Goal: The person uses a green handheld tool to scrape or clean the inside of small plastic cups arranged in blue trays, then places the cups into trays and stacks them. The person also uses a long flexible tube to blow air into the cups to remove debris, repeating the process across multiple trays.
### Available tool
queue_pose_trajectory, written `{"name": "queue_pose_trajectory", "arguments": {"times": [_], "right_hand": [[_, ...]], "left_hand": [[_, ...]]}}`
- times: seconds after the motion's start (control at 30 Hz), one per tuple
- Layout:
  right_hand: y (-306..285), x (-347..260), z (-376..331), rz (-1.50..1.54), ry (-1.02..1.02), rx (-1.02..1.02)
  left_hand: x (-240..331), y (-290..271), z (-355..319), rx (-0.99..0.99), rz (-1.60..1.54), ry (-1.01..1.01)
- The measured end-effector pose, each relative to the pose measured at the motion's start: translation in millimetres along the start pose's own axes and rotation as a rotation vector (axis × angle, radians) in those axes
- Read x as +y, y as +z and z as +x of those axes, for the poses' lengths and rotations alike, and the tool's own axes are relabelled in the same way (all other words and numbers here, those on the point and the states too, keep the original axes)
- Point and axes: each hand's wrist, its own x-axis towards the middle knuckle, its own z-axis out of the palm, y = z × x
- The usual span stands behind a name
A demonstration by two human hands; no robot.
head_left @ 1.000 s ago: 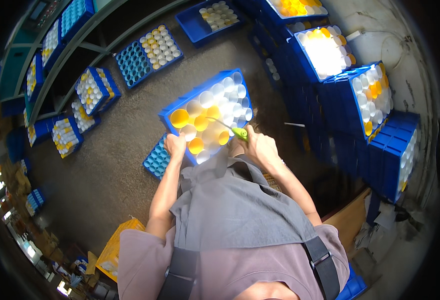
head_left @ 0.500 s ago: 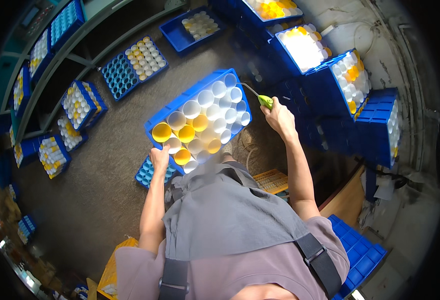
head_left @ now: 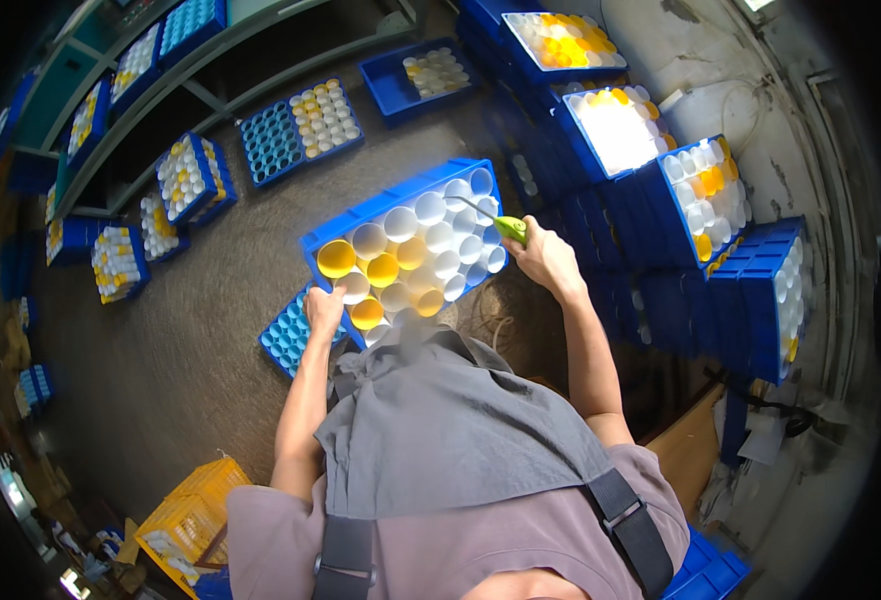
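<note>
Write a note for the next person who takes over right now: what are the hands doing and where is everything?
Left hand: grips the near left edge of the blue tray of white and yellow cups.
Right hand: shut on a green-handled tool, its thin tip over the cups at the tray's right end.
Tray: held tilted in front of the body, above a blue empty-celled tray on the floor.
Done or left: cannot tell from this view; the cups look upright in their rows.
Around: more blue crates stacked on the right.
</note>
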Motion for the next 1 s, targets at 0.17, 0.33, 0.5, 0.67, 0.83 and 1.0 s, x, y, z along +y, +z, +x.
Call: {"name": "queue_pose_trajectory", "arguments": {"times": [0.17, 0.33, 0.5, 0.67, 0.83, 1.0], "right_hand": [[2.6, 1.0, -21.0, 0.032, -0.102, -0.053], [8.1, -4.5, -35.4, 0.044, -0.175, -0.074], [7.5, -15.5, -47.9, 0.030, -0.240, -0.077], [8.4, -32.2, -56.7, 0.060, -0.325, -0.103], [11.0, -54.6, -64.0, 0.080, -0.408, -0.078], [11.8, -70.4, -74.6, 0.063, -0.471, -0.066]], "left_hand": [[8.1, 12.8, -21.6, 0.059, 0.025, 0.030], [22.8, 20.4, -35.5, 0.072, 0.121, -0.016], [41.8, 24.8, -46.3, 0.082, 0.172, -0.068], [51.4, 28.3, -53.1, 0.100, 0.192, -0.082], [50.4, 31.1, -56.9, 0.123, 0.166, -0.092], [45.0, 31.1, -57.2, 0.151, 0.173, -0.096]]}}
